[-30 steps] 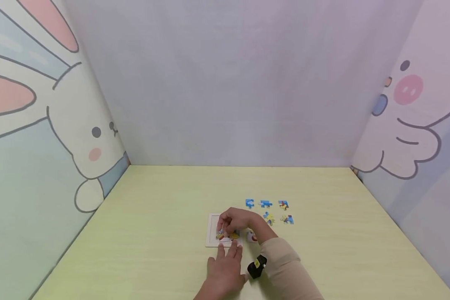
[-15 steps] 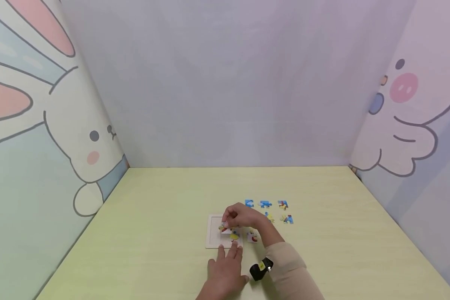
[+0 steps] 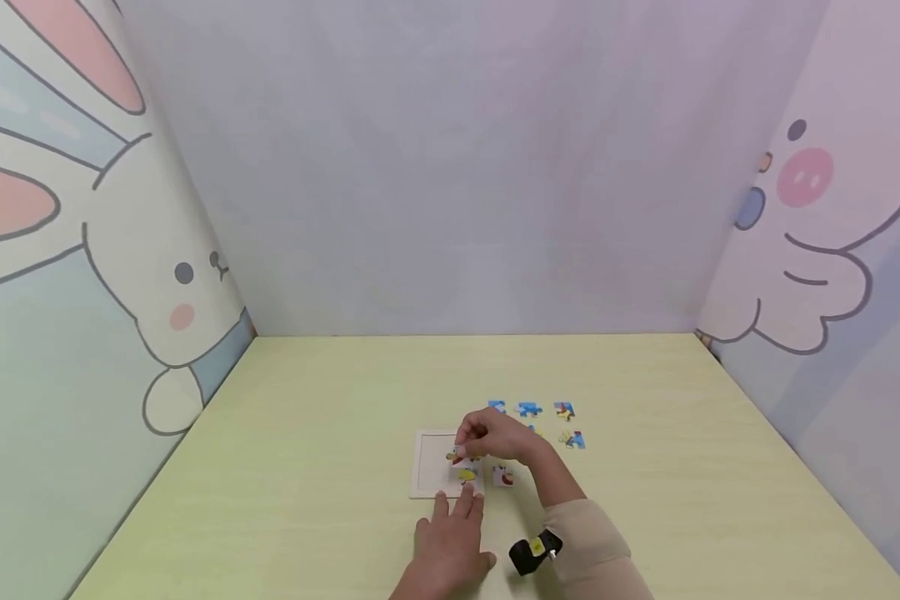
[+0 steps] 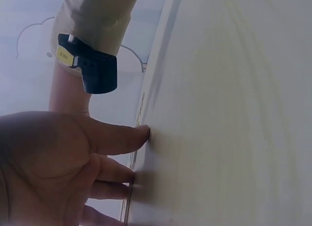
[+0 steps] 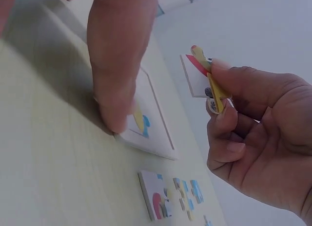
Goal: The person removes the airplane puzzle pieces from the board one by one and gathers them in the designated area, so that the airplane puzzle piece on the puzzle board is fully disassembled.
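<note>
My right hand (image 3: 491, 435) pinches a jigsaw puzzle piece (image 5: 195, 80) between thumb and fingertips, raised over the right part of a shallow puzzle frame (image 3: 429, 468). White, red and yellow printing shows on that piece. Another piece with yellow and blue print (image 3: 468, 475) lies in the frame's lower right corner. My left hand (image 3: 452, 546) lies on the table with its fingers straight, the fingertips at the frame's near edge. In the left wrist view those fingers (image 4: 117, 141) touch the table side; the frame is barely seen there.
Just right of the frame lies a loose white and red piece (image 3: 503, 477). Several blue and yellow pieces, one at the back right (image 3: 565, 410), lie farther off, partly behind my right hand. A black wrist camera (image 3: 528, 554) sits at my right sleeve.
My right hand has lifted the puzzle piece from low in the frame and shifted it to the right and away from me. The left hand has stayed in place.
</note>
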Demonstrator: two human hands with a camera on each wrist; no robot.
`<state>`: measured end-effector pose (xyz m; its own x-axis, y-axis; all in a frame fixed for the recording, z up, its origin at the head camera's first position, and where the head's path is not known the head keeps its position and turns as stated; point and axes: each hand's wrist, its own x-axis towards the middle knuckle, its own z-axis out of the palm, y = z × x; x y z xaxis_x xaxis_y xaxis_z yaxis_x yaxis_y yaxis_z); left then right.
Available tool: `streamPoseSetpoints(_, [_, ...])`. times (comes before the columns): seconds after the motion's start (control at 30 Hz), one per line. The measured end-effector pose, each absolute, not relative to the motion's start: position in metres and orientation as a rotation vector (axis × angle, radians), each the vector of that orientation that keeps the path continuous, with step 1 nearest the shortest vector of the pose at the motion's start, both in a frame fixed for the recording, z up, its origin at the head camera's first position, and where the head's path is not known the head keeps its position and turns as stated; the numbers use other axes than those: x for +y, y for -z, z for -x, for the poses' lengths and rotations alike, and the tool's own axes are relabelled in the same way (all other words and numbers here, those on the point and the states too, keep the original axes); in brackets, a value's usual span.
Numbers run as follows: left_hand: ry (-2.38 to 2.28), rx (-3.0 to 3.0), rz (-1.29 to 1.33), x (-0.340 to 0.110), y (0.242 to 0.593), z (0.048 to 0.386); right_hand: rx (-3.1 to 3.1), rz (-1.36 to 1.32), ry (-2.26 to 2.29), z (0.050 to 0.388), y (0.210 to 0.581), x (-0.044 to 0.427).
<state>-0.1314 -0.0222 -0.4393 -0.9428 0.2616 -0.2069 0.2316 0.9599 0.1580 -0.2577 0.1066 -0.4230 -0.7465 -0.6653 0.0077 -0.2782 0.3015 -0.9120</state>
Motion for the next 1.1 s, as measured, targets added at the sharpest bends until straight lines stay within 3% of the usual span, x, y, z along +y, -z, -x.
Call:
streamPoseSetpoints(0.5, [-0.208, 2.893, -0.379, -0.023, 0.438, 0.13, 2.244, 0.649, 1.575, 0.242, 0.421, 0.145])
streamPoseSetpoints(1.1, [-0.264, 2.91, -0.406, -0.027, 0.433, 0.127, 2.376, 0.619, 1.477, 0.231, 0.419, 0.188])
